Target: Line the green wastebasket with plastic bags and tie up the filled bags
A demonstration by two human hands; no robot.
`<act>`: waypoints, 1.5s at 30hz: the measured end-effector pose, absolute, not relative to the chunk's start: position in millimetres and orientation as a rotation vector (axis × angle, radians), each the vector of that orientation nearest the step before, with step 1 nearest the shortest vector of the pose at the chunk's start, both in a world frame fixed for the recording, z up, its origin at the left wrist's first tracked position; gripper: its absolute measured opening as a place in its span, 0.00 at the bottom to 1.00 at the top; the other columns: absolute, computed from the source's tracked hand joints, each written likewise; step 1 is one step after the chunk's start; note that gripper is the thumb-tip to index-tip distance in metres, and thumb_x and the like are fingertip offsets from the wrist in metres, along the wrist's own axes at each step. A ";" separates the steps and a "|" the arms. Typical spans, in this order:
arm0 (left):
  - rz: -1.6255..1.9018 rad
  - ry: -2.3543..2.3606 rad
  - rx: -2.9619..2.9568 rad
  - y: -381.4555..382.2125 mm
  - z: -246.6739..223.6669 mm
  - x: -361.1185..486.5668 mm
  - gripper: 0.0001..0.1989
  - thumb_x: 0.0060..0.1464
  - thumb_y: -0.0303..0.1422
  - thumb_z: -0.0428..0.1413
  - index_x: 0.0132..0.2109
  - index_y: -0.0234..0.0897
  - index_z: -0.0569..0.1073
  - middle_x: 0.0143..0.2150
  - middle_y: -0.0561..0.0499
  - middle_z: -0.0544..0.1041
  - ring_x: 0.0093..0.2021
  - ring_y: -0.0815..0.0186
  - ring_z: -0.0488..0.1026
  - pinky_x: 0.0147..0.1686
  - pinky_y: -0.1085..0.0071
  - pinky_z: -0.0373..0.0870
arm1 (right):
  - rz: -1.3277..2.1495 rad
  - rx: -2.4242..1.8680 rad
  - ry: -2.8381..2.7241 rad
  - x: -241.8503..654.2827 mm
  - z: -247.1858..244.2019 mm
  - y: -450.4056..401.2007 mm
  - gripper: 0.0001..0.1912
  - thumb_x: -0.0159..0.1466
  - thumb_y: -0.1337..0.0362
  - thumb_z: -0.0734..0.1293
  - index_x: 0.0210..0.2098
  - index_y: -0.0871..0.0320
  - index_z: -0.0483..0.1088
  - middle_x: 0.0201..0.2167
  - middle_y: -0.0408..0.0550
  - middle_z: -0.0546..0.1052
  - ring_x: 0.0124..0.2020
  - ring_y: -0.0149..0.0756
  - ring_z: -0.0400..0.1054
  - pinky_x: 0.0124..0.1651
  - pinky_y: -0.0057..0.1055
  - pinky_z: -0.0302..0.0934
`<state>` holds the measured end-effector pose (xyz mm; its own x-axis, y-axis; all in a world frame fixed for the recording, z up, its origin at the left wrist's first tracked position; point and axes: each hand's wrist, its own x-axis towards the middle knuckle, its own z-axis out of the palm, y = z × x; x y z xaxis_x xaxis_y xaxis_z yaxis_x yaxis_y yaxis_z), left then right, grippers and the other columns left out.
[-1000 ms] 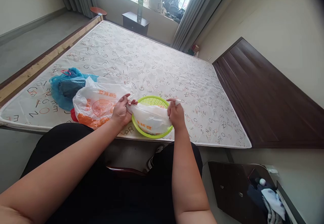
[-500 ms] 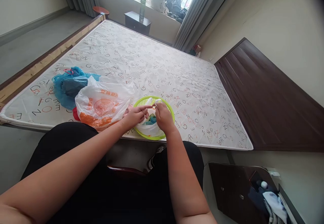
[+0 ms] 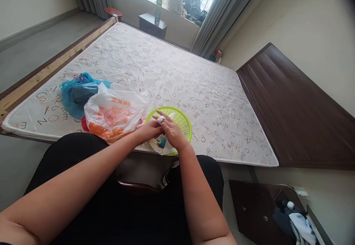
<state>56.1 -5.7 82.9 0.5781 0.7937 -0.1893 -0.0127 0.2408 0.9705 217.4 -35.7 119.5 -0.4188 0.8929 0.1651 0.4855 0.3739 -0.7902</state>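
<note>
Over a lime-green mesh basket (image 3: pixel 183 121) my two hands meet. My right hand (image 3: pixel 171 130) is closed on the gathered white top of a small plastic bag (image 3: pixel 166 148), which hangs in the basket's near side with something teal inside. My left hand (image 3: pixel 151 131) touches the right one, its fingers closed at the bag's top; what they pinch is too small to make out. Left of the basket lies a white plastic bag with orange print (image 3: pixel 115 114), a bit of pink cloth (image 3: pixel 141 122) beside it. Behind that sits a blue plastic bag (image 3: pixel 80 93).
The bags and basket rest on a patterned mattress (image 3: pixel 166 71) with a wooden rail (image 3: pixel 41 73) at left and a dark headboard (image 3: pixel 294 108) at right. A nightstand with clothes (image 3: pixel 257 208) stands at lower right. A green bottle (image 3: pixel 158 10) stands on a far cabinet.
The small bag has shifted left and toward me in the basket. My right hand has moved left and down, and my hands are now together, baring the basket's right side.
</note>
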 end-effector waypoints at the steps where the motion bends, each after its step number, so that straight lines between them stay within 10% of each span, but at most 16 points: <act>1: 0.657 0.809 1.191 -5.2 83.0 56.8 0.20 0.50 0.47 0.64 0.26 0.38 0.67 0.20 0.55 0.64 0.20 0.72 0.59 0.22 0.72 0.54 | 0.931 -1.166 -2.019 219.1 120.3 -35.5 0.25 0.77 0.51 0.52 0.64 0.44 0.73 0.73 0.40 0.64 0.73 0.43 0.58 0.74 0.44 0.55; 7: 0.818 0.815 1.075 -3.9 85.8 58.7 0.25 0.49 0.55 0.67 0.33 0.35 0.75 0.23 0.55 0.68 0.20 0.74 0.60 0.22 0.73 0.57 | 1.021 -1.196 -1.497 237.0 117.8 -32.8 0.16 0.71 0.49 0.63 0.48 0.48 0.78 0.71 0.45 0.67 0.58 0.43 0.75 0.55 0.39 0.73; 12: 0.706 0.730 1.121 -6.6 88.4 55.4 0.27 0.49 0.56 0.67 0.39 0.33 0.80 0.24 0.54 0.72 0.21 0.73 0.64 0.24 0.74 0.61 | 1.248 -1.279 -1.058 245.6 105.2 -26.1 0.26 0.66 0.48 0.69 0.61 0.43 0.66 0.70 0.48 0.65 0.33 0.28 0.77 0.27 0.25 0.68; 15: 0.655 0.725 1.188 -8.0 88.6 54.5 0.26 0.48 0.55 0.67 0.36 0.34 0.79 0.25 0.52 0.75 0.22 0.72 0.66 0.24 0.74 0.63 | 1.325 -1.288 -1.078 243.3 98.2 -21.8 0.33 0.62 0.49 0.73 0.64 0.45 0.64 0.58 0.48 0.75 0.31 0.28 0.76 0.29 0.26 0.70; 21: 0.845 0.834 1.120 -4.9 84.1 57.6 0.22 0.50 0.51 0.67 0.40 0.36 0.77 0.30 0.51 0.79 0.22 0.72 0.67 0.23 0.73 0.62 | 1.102 -1.306 -1.040 246.2 102.0 -20.0 0.17 0.61 0.50 0.74 0.38 0.55 0.71 0.26 0.38 0.74 0.27 0.30 0.71 0.36 0.30 0.70; 36: 1.036 0.936 0.934 0.7 71.1 56.0 0.22 0.53 0.50 0.65 0.28 0.37 0.70 0.19 0.55 0.70 0.20 0.70 0.67 0.25 0.74 0.65 | 0.459 -1.297 -2.145 217.0 105.6 -41.1 0.09 0.72 0.63 0.64 0.39 0.52 0.77 0.37 0.48 0.81 0.40 0.37 0.73 0.47 0.33 0.66; 45: 0.977 0.798 0.872 0.7 77.6 52.5 0.24 0.46 0.49 0.72 0.34 0.36 0.72 0.24 0.56 0.72 0.23 0.72 0.68 0.28 0.75 0.67 | 0.709 -1.431 -1.916 214.4 108.7 -42.2 0.06 0.69 0.58 0.67 0.35 0.49 0.72 0.31 0.44 0.77 0.35 0.40 0.71 0.44 0.35 0.64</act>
<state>52.5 0.7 77.6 0.3488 0.9215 -0.1709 -0.3516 0.2978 0.8875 214.4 -42.2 108.7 -0.2059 0.9637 0.1698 0.6211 0.2628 -0.7383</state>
